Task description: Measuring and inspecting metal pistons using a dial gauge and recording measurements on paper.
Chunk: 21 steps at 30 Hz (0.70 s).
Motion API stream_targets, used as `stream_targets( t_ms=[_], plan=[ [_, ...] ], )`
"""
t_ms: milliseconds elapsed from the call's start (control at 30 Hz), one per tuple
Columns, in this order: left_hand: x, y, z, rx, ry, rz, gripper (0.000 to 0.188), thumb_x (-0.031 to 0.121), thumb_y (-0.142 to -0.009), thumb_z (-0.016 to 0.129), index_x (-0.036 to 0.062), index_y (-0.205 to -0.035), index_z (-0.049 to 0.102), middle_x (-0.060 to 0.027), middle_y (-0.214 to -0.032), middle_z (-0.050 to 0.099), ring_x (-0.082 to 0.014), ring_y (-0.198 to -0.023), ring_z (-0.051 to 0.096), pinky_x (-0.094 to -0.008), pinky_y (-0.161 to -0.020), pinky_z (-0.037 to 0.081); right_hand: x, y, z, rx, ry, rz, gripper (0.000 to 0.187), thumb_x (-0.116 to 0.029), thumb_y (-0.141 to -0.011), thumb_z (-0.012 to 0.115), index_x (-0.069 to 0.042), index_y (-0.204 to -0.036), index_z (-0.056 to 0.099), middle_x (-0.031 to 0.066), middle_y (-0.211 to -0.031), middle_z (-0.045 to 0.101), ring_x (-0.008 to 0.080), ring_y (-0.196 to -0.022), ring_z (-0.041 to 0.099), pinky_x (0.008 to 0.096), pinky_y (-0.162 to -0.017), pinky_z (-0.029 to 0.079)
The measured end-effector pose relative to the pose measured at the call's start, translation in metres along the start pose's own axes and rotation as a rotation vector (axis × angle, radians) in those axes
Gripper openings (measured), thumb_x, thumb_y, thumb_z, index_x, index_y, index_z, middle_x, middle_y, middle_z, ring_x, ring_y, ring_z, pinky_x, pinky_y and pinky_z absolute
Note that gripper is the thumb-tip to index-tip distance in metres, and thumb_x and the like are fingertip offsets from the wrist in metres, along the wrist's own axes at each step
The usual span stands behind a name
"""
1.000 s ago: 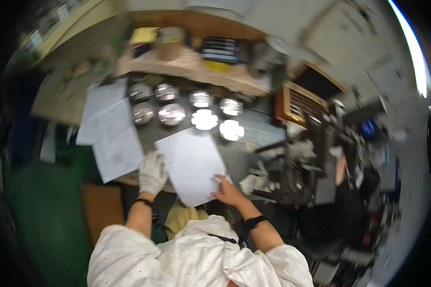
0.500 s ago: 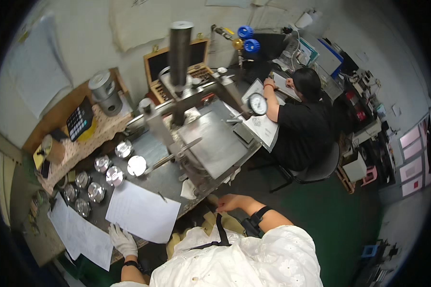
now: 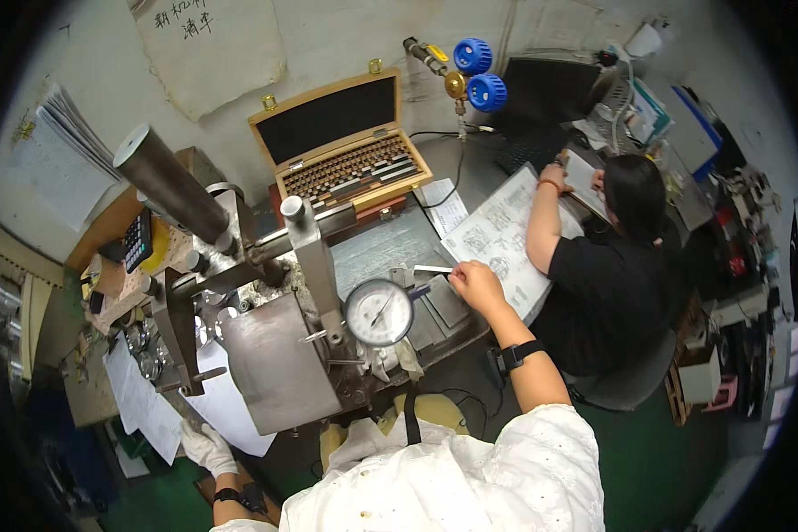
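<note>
My right hand [image 3: 477, 285], bare, pinches the end of a small steel bar [image 3: 430, 269] above flat metal blocks [image 3: 442, 312] at the bench's right part. Left of it, a round dial gauge [image 3: 379, 312] is mounted on a metal stand with a thick dark column [image 3: 170, 182]. A square steel plate [image 3: 277, 359] sits below the stand's arms. My left hand [image 3: 208, 448], in a white glove, lies with fingers extended at the bench's front edge, beside a white paper sheet [image 3: 230, 399]. Its fingertips are partly hard to make out.
An open wooden case [image 3: 390, 182] of gauge blocks stands behind. Shiny round metal parts [image 3: 148, 365] and more papers [image 3: 142, 399] are at left, partly hidden by the stand. A seated co-worker [image 3: 612, 266] writes at right, beside a drawing [image 3: 496, 244]. Blue-knobbed valves [image 3: 474, 75] rise behind.
My right hand has moved from near my waist out to the small steel bar and taken its end. My view has shifted rightward; my left hand stays by the papers.
</note>
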<state>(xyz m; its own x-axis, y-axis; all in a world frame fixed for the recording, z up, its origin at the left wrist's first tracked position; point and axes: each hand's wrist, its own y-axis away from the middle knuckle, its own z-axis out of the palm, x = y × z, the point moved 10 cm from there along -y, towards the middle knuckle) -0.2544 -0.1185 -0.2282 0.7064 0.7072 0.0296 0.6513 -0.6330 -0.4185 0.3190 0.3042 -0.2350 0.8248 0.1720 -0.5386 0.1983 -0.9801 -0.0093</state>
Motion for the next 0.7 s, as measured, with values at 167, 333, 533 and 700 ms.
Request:
stream_targets(
  t_ms=[167, 333, 533, 700],
  plan=[
    [0.116, 0.04, -0.056, -0.008, 0.311, 0.248, 0.033, 0.022, -0.086, 0.052, -0.0042, -0.106, 0.058, -0.0231, -0.094, 0.06, -0.0405, -0.087, 0.058, -0.0451, -0.082, 0.045, -0.023, -0.034, 0.018, -0.003, 0.168, -0.27, 0.017, -0.024, -0.069, 0.074, -0.014, -0.083, 0.071, 0.0051, -0.083, 0.064, 0.0261, -0.093, 0.056, 0.0385, -0.077, 0.046],
    [0.219, 0.079, -0.077, -0.435, 0.541, 0.358, 0.012, 0.003, -0.08, 0.051, -0.0004, -0.089, 0.058, -0.0189, -0.08, 0.06, -0.0378, -0.072, 0.057, -0.0431, -0.065, 0.045, -0.024, -0.044, 0.045, -0.111, 0.368, -0.404, 0.016, -0.024, -0.068, 0.074, -0.015, -0.08, 0.072, 0.0014, -0.084, 0.064, 0.0221, -0.096, 0.054, 0.0395, -0.078, 0.044],
    [0.288, 0.106, -0.093, -0.578, 0.801, 0.502, 0.013, 0.007, -0.078, 0.053, 0.0029, -0.087, 0.06, -0.018, -0.084, 0.061, -0.0382, -0.077, 0.058, -0.0452, -0.068, 0.046, -0.04, -0.031, -0.007, 0.065, 0.186, -0.458, 0.013, -0.02, -0.07, 0.073, -0.011, -0.078, 0.07, 0.0027, -0.079, 0.063, 0.0243, -0.087, 0.055, 0.0391, -0.074, 0.043],
    [0.318, 0.129, -0.067, -0.948, 0.827, 0.503, 0.027, 0.023, -0.087, 0.047, 0.0044, -0.1, 0.062, -0.0201, -0.101, 0.061, -0.0383, -0.093, 0.057, -0.0434, -0.078, 0.045, -0.047, -0.003, -0.031, -0.199, -0.17, -0.4, 0.016, -0.019, -0.074, 0.072, -0.004, -0.081, 0.069, 0.0101, -0.081, 0.065, 0.0272, -0.083, 0.059, 0.0386, -0.073, 0.047]
  ],
)
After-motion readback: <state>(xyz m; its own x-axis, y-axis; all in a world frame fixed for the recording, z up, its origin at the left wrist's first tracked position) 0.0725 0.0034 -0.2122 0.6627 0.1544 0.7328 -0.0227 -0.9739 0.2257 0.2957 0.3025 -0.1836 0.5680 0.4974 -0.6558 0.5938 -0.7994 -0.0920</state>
